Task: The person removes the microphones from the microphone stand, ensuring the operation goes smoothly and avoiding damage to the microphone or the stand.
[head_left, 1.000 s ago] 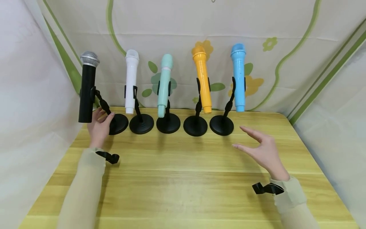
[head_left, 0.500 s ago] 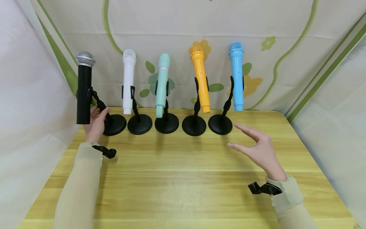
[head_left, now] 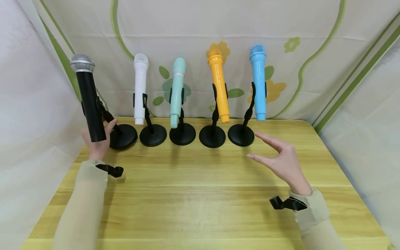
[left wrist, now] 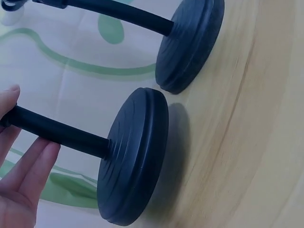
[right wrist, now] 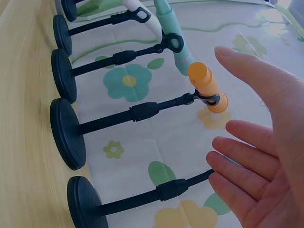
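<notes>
At the left end of the row, a black microphone [head_left: 89, 104] with a silver mesh head leans in a black desktop stand [head_left: 123, 137]. My left hand [head_left: 98, 149], partly hidden behind the microphone, holds this stand by its pole [left wrist: 71, 135] between thumb and fingers. In the left wrist view, the round base [left wrist: 133, 156] looks tilted, with a shadow beside it on the tabletop. My right hand [head_left: 284, 161] hovers over the table, thumb and fingers spread apart and holding nothing. Nearest to it is the stand [head_left: 241, 135] bearing a blue microphone [head_left: 258, 83].
White [head_left: 141, 86], mint green [head_left: 178, 92] and orange [head_left: 219, 85] microphones stand between the black and blue ones, each in a black round-based stand. Behind the wooden table [head_left: 187, 194] hangs a flowered cloth [head_left: 193, 21]. Cloth walls also flank both sides.
The black microphone and its stand have shifted slightly left, and the microphone's head has tipped left. My left hand has moved left with the stand. My right hand has barely moved.
</notes>
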The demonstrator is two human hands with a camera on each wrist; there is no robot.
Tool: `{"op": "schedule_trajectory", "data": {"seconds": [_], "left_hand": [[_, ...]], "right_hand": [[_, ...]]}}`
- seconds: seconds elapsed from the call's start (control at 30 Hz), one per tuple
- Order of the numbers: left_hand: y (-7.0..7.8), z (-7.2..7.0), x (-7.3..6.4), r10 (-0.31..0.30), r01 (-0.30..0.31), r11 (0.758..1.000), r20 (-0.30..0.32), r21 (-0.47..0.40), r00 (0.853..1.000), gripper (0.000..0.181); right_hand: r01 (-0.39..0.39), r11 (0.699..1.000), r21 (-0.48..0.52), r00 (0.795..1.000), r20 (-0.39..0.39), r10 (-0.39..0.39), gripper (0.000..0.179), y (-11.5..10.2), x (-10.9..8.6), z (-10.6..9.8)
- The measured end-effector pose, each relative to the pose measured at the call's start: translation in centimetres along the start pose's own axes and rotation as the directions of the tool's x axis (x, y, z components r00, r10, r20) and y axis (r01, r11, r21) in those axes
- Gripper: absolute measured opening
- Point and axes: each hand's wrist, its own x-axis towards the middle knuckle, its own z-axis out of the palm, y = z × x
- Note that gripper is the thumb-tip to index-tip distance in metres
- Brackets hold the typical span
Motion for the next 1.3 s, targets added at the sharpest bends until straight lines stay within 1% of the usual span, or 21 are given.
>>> {"op": "schedule_trajectory", "data": {"seconds": [0.03,0.07,0.13,0.2,0.23,0.3,0.37,0.43,0.47,0.53,0.6,0.63,0.67,0.73,0.87,0.93,1.0,1.1,1.23,1.3], "left_hand": [[-0.2,0.0,0.0,0.031,-0.031,0.999,-0.002,0.041,1.0,0.033],[-0.3,-0.1,0.0,0.055,-0.054,0.997,-0.002,0.053,0.999,0.033],[-0.5,-0.2,-0.1,0.058,-0.057,0.996,-0.002,0.066,0.998,0.033],[-0.5,-0.4,-0.3,0.046,-0.046,0.998,0.005,0.043,0.999,0.032],[-0.5,-0.4,-0.4,0.05,-0.05,0.998,0.006,0.033,0.999,0.032],[-0.2,-0.5,-0.7,0.069,-0.069,0.998,0.015,-0.008,0.998,0.029],[0.2,-0.6,-1.2,0.067,-0.065,0.995,0.031,-0.072,0.997,0.029],[1.4,-0.8,-1.7,0.057,-0.051,0.99,0.044,-0.13,0.997,0.029],[1.8,-0.9,-2.0,0.04,-0.032,0.987,0.049,-0.156,0.998,0.03],[2.9,-0.9,-2.6,0.033,-0.023,0.983,0.054,-0.184,0.998,0.03],[4.3,-1.1,-3.1,0.041,-0.028,0.978,0.057,-0.207,0.998,0.029],[4.8,-1.1,-3.4,0.041,-0.027,0.976,0.06,-0.215,0.997,0.029],[5.2,-1.1,-3.7,0.04,-0.026,0.977,0.062,-0.214,0.997,0.03],[6.6,-1.3,-4.1,0.036,-0.017,0.975,0.08,-0.22,0.996,0.03],[8.3,-1.1,-5.0,0.041,-0.012,0.97,0.114,-0.242,0.993,0.034],[9.0,-0.8,-5.4,0.076,-0.039,0.964,0.134,-0.262,0.988,0.036],[9.6,-0.4,-5.9,0.104,-0.052,0.954,0.163,-0.296,0.981,0.037],[10.4,0.2,-6.7,0.149,-0.063,0.93,0.214,-0.362,0.965,0.036],[11.4,1.0,-7.5,0.172,-0.023,0.883,0.276,-0.47,0.946,0.032],[11.9,1.4,-7.9,0.171,-0.003,0.874,0.301,-0.486,0.938,0.032]], "right_hand": [[0.001,1.0,-0.001,1.0,0.0,-0.001,0.064,0.2,0.0,0.0],[-0.004,1.0,-0.003,1.0,0.001,0.004,0.064,0.6,0.0,0.0],[-0.019,1.0,-0.01,1.0,0.005,0.019,0.065,1.4,-0.1,0.1],[-0.04,0.999,-0.015,0.999,0.009,0.041,0.067,2.4,-0.2,0.2],[-0.052,0.999,-0.017,0.999,0.011,0.052,0.067,2.9,-0.3,0.3],[-0.061,0.998,-0.013,0.998,0.011,0.061,0.067,3.6,-0.3,0.2],[-0.059,0.998,-0.002,0.998,0.01,0.059,0.066,3.9,-0.4,0.2],[-0.058,0.998,0.006,0.998,0.01,0.058,0.065,4.1,-0.4,0.2],[-0.059,0.998,0.008,0.998,0.012,0.059,0.064,4.1,-0.4,0.1],[-0.069,0.998,0.006,0.998,0.016,0.069,0.063,4.2,-0.4,0.1],[-0.08,0.997,0.003,0.997,0.021,0.08,0.063,4.2,-0.3,0.1],[-0.085,0.996,-0.001,0.996,0.025,0.085,0.063,4.2,-0.3,0.1],[-0.086,0.996,0.001,0.996,0.025,0.086,0.062,4.3,-0.3,0.1],[-0.09,0.996,0.009,0.996,0.025,0.09,0.062,4.2,-0.3,0.1],[-0.093,0.995,0.032,0.996,0.02,0.092,0.06,4.0,-0.2,0.1],[-0.095,0.995,0.042,0.995,0.019,0.094,0.06,4.0,-0.1,0.1],[-0.098,0.994,0.05,0.995,0.017,0.097,0.06,3.9,0.0,0.1],[-0.102,0.993,0.059,0.995,0.016,0.101,0.059,3.9,0.1,0.1],[-0.098,0.992,0.084,0.995,0.017,0.097,0.059,3.5,0.2,0.1],[-0.09,0.991,0.101,0.996,0.016,0.089,0.058,3.2,0.3,0.1]]}}
